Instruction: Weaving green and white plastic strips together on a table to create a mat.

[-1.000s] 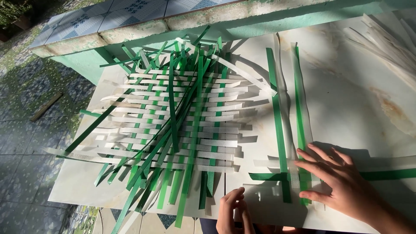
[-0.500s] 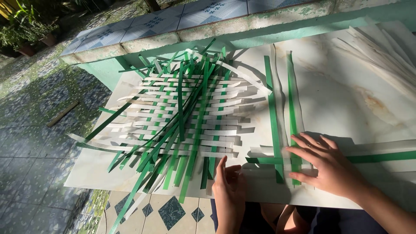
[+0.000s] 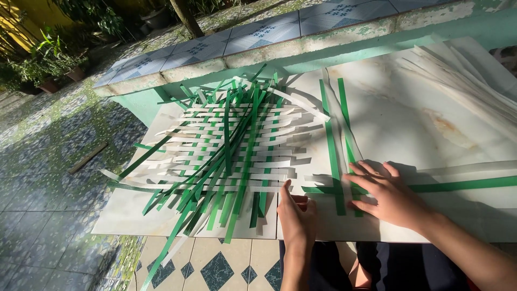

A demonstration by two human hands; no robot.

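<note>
The left hand (image 3: pixel 296 218) lies flat at the near edge of the marble slab (image 3: pixel 409 118), fingers together, gripping nothing. Just right, the right hand (image 3: pixel 390 194) spreads open, fingertips pressing the crossed green strips (image 3: pixel 336 178) down. Farther off lies the loose pile of green and white strips (image 3: pixel 231 145).

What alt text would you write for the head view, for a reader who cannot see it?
Two bare hands rest on a pale marble-look table: the right hand lies flat, fingers spread, on crossing green strips, and the left hand sits at the near edge beside a loose pile of woven green and white strips. More white strips lie at the far right.
</note>
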